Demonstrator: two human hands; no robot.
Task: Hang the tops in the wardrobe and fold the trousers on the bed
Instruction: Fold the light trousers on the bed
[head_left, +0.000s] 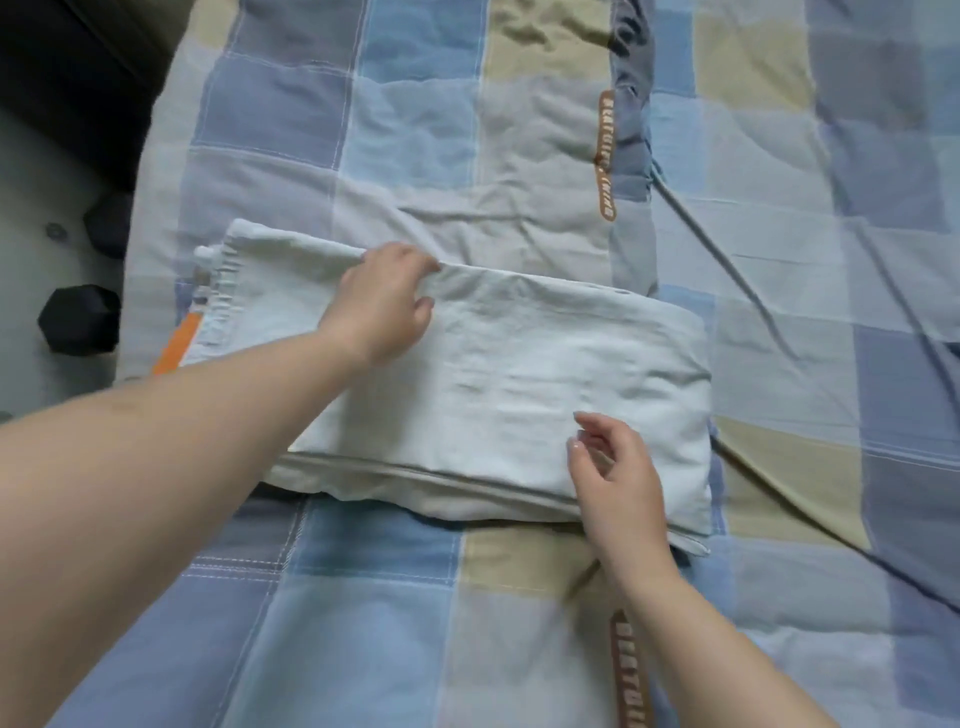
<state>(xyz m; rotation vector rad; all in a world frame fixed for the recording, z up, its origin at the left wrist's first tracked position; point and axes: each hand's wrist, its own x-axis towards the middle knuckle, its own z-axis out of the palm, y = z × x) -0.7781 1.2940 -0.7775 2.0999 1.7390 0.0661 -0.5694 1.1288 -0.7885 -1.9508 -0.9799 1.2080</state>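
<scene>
One pair of pale trousers (498, 395) is seen lying on the checked quilt (363, 597) of the bed, already doubled into a broad band whose long axis runs from left to right across the view, with the waistband end at the left and a rounded fold at the right. The far long edge is pinched by the left hand (387, 306), thumb and fingers closed on the cloth near the middle of that edge. The right hand (613, 478) is held over the near long edge towards the right end, fingers loosely spread and curled; whether the cloth is touched or gripped by it cannot be told. Both hands are thus placed on the garment itself, the left on the far side and the right on the near side, so a further fold is judged likely to be made across the long axis. Two hands and one pair of trousers are counted; no tops and no wardrobe are in view. Two dark objects (78, 319) are seen on the floor at the left
</scene>
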